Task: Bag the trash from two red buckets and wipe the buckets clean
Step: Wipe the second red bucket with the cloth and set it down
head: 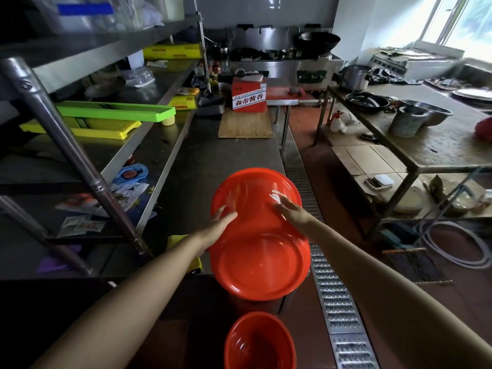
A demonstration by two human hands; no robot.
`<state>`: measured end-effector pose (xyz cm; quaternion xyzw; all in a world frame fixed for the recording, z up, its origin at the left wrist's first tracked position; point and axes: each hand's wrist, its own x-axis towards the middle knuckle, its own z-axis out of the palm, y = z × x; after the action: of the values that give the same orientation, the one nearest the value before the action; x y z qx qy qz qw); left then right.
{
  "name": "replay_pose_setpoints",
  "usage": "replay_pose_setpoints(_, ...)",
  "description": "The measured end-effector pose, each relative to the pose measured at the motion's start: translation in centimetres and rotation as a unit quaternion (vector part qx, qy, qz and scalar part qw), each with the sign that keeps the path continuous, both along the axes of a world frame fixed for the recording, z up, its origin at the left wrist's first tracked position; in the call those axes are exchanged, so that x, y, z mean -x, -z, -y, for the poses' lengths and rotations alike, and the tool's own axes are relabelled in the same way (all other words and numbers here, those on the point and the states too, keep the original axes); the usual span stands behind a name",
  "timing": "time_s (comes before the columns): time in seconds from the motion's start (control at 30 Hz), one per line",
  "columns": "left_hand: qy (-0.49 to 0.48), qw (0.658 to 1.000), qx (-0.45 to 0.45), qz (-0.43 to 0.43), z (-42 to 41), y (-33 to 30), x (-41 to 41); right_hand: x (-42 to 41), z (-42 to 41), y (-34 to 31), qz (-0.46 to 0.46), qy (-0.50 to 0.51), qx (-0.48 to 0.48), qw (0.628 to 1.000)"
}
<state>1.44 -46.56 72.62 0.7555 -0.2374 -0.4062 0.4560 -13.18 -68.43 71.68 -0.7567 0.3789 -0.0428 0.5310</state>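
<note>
Red bucket (pixel 259 235) lies tipped on its side at the near edge of the steel bench (pixel 213 155), base toward the camera, mouth toward the far end. Left hand (pixel 217 227) lies flat on its left wall, fingers spread, grip not closed on anything. Right hand (pixel 291 213) rests on the upper right wall beside a white label (pixel 277 196), fingers extended and loose, not pinching. Motion blur softens both hands. 2nd red bucket (pixel 259 342) stands upright on the floor below the bench's near edge, mouth up, inside dark. Yellow cloth (pixel 183 245) lies on the bench at the near edge, partly under the left forearm. Wooden board (pixel 245 125) and red box (pixel 249 94) sit toward the far end.
</note>
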Motion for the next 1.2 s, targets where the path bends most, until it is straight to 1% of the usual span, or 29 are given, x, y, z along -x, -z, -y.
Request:
replay_pose_setpoints(0.07, 0.015, 1.0, -0.002, -0.011, -0.7, 0.9, 0.1, 0.6, -0.9, 0.5, -0.02, -0.029, 0.016, 0.999)
replay_pose_setpoints(0.2, 0.031, 0.999, 0.022, -0.014, -3.0, 3.6, -0.1, 1.6, -2.4, 1.7, -0.035, -0.091, 0.058, 0.994)
replay_pose_setpoints(0.3, 0.092, 0.996, -0.018, -0.009, -4.9, 5.9, -0.3, 2.5, -3.8, 4.0, -0.072, -0.153, 0.133, 0.977)
replay_pose_setpoints(0.37, 0.15, 0.987, -0.054, 0.028, -5.3, 7.5, 0.2, 3.3, -5.3, 6.0, -0.104, -0.185, 0.19, 0.959)
replay_pose_setpoints(0.43, 0.169, 0.98, -0.066, 0.087, -5.2, 8.6, 0.6, 3.6, -6.8, 7.3, -0.108, -0.164, 0.196, 0.961)
replay_pose_setpoints(0.5, 0.164, 0.978, -0.062, 0.111, -5.1, 8.7, 0.4, 3.2, -7.5, 7.3, -0.103, -0.14, 0.19, 0.966)
replay_pose_setpoints(0.57, 0.171, 0.973, -0.071, 0.135, -5.0, 8.4, -0.5, 2.9, -7.7, 6.7, -0.112, -0.139, 0.192, 0.965)
replay_pose_setpoints(0.67, 0.126, 0.95, -0.092, 0.269, -3.4, 7.3, -1.8, 2.9, -8.3, 6.1, -0.121, -0.146, 0.209, 0.959)
replay_pose_setpoints(0.73, 0.105, 0.932, -0.084, 0.338, -1.0, 5.8, -2.3, 3.0, -8.9, 6.1, -0.126, -0.142, 0.216, 0.958)
replay_pose_setpoints(0.83, 0.121, 0.901, -0.059, 0.412, 3.1, 3.2, -2.2, 3.4, -9.8, 6.4, -0.134, -0.128, 0.234, 0.954)
replay_pose_setpoints(0.9, 0.139, 0.874, -0.051, 0.463, 5.5, 1.7, -2.2, 3.9, -10.2, 6.7, -0.139, -0.116, 0.246, 0.952)
replay_pose_setpoints(0.97, 0.163, 0.856, -0.056, 0.488, 7.3, 1.0, -2.0, 4.5, -10.4, 7.3, -0.138, -0.107, 0.263, 0.949)
replay_pose_setpoints(1.07, 0.205, 0.831, -0.089, 0.509, 9.0, 1.3, -1.7, 5.9, -10.4, 8.2, -0.122, -0.108, 0.297, 0.941)
replay_pose_setpoints(1.13, 0.21, 0.81, -0.101, 0.538, 9.4, 1.8, -1.4, 6.8, -10.1, 8.5, -0.108, -0.109, 0.326, 0.933)
replay_pose_setpoints(1.2, 0.21, 0.803, -0.086, 0.55, 9.7, 1.8, -1.1, 7.5, -9.4, 8.6, -0.08, -0.077, 0.363, 0.925)
